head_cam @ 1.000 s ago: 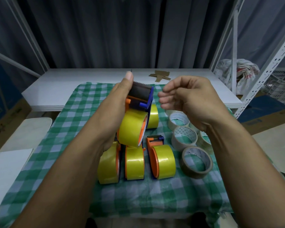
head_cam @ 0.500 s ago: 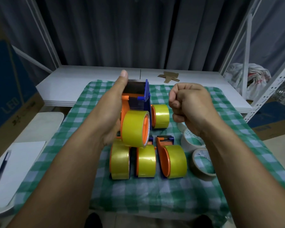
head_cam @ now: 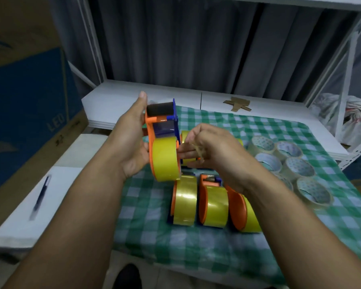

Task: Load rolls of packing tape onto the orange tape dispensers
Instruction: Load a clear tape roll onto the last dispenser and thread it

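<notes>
Because the work is laid out by stage, the green checked cloth (head_cam: 258, 130) carries two groups well apart from one another. The spare rolls (head_cam: 288, 161) lie flat in a cluster on the right, within easy reach of the right hand. The loaded dispensers (head_cam: 214, 207) stand on edge in a row at the near middle, side by side and touching or nearly so. This is judged to be the finished lot, set clear of the stock.

The held dispenser (head_cam: 163, 142) is raised above the cloth, just behind that row. Its yellow roll (head_cam: 165, 161) is already seated on the hub, and the cutter end is uppermost. This attitude presents the roll's open side to the other hand, presumably for threading.

The left hand (head_cam: 131, 140) grips the orange frame from the left, palm against the side plate and thumb straight up along the frame. Its other fingers are hidden behind the body.

The right hand (head_cam: 213, 147) sits just beside the roll with its fingers curled together, pinching what appears to be a tan tape strip (head_cam: 198, 150). Blur prevents telling whether the strip is joined to the roll.
</notes>
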Tool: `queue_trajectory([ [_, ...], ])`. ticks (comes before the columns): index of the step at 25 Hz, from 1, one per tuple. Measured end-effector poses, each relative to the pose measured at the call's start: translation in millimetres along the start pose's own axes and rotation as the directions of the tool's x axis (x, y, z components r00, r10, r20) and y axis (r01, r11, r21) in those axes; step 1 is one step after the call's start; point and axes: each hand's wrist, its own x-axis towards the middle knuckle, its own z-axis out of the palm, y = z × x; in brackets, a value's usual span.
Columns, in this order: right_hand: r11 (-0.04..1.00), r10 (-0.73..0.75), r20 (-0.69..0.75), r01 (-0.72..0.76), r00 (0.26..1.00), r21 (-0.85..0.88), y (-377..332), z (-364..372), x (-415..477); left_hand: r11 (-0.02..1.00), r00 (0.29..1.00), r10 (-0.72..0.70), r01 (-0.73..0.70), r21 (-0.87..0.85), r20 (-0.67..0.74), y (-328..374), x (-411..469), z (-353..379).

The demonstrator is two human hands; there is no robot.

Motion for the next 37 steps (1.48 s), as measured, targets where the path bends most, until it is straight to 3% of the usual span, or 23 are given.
queue_trajectory([
  [4,1.0,-0.001,0.111,0.004,0.994,-0.028,7.6,20.3,9.5,0.999,0.999,-0.027,0.026,-0.037,-0.025,-2.5,10.0,-17.0],
  [12,0.981,0.113,-0.011,-0.109,0.994,0.161,20.6,47.8,40.4,0.999,1.0,0.001,-0.001,-0.039,-0.024,-15.8,28.9,-41.6],
  [18,0.943,0.193,0.033,-0.194,0.981,0.27,19.1,49.8,61.2,0.997,0.995,-0.013,0.02,0.072,-0.094,-34.3,46.7,-44.2],
  [24,0.876,0.281,0.082,-0.29,0.956,0.385,17.1,46.1,73.9,0.998,0.987,-0.062,0.062,-0.003,-0.145,-45.1,60.3,-43.3],
  [27,0.862,0.296,0.092,-0.307,0.951,0.404,19.6,46.6,76.2,0.999,0.98,-0.032,0.032,0.001,-0.195,-51.4,65.5,-43.1],
  [30,0.855,0.305,0.094,-0.316,0.948,0.412,20.7,44.3,77.7,0.999,0.991,-0.037,0.041,0.025,-0.129,-55.8,65.8,-40.3],
  [34,0.851,0.299,0.099,-0.312,0.949,0.422,21.8,34.2,78.9,0.998,0.99,0.001,0.007,0.055,-0.143,-61.5,75.2,-39.4],
  [37,0.881,0.301,0.03,-0.29,0.953,0.374,23.4,19.0,73.2,0.996,0.979,0.052,-0.037,0.079,-0.198,-62.1,81.3,-36.6],
])
